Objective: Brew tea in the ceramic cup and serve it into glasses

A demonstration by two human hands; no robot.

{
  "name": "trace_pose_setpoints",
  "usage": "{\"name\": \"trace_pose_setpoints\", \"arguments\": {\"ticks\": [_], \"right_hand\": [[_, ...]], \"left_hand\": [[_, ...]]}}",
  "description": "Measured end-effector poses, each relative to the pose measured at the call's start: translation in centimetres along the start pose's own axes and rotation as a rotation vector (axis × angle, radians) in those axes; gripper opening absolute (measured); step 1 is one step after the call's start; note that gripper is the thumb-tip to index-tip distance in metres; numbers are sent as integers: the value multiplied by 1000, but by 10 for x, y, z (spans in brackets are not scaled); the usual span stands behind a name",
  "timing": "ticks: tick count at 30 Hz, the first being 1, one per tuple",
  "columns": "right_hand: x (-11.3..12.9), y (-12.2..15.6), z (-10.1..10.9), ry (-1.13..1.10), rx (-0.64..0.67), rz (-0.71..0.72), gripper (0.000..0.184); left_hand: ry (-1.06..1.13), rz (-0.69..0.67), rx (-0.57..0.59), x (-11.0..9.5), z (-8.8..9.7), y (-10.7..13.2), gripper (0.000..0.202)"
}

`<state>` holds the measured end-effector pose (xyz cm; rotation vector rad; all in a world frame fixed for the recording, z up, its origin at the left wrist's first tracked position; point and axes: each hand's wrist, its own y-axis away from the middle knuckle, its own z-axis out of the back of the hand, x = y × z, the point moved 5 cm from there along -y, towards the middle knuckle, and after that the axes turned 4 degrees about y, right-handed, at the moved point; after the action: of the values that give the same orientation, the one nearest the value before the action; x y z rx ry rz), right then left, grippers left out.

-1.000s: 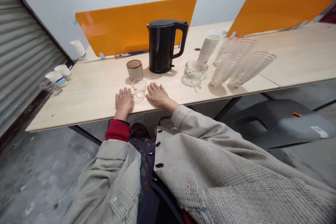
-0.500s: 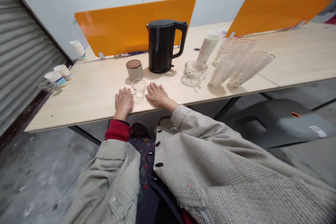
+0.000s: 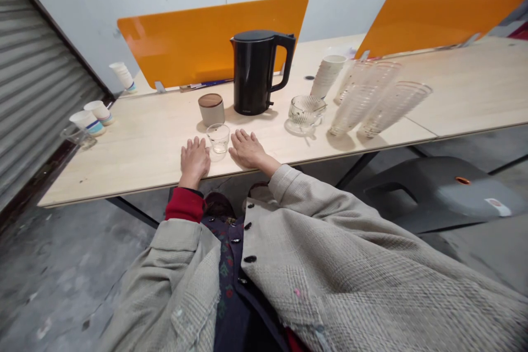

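Observation:
My left hand point(image 3: 195, 161) lies palm down near the front edge of the wooden table point(image 3: 136, 159), fingers stretched out and holding nothing. Flat on the tabletop too, my right hand point(image 3: 247, 149) has its fingers extended and nothing in it. Between the two hands stands a small clear cup point(image 3: 218, 139), upright, close to the fingers of both. Just behind it is a grey canister point(image 3: 212, 113) with a wooden lid. A black electric kettle point(image 3: 252, 77) stands farther back, its handle to the right.
Right of my hands sits a ribbed glass cup point(image 3: 305, 112) on a saucer, then stacked paper cups point(image 3: 328, 77) and tall stacks of clear plastic cups point(image 3: 358, 107). Paper cups point(image 3: 87, 122) stand at the left end. Orange dividers point(image 3: 185, 44) line the back. A grey stool point(image 3: 437, 192) is below right.

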<state>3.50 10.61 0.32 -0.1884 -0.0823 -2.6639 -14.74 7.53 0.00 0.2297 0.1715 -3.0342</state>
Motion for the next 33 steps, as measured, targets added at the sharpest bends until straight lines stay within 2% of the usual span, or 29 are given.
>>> {"name": "trace_pose_setpoints", "arguments": {"ticks": [33], "right_hand": [[-1, -1, -6, 14, -4, 2, 71]], "left_hand": [[17, 8, -14, -5, 2, 8, 65]]}}
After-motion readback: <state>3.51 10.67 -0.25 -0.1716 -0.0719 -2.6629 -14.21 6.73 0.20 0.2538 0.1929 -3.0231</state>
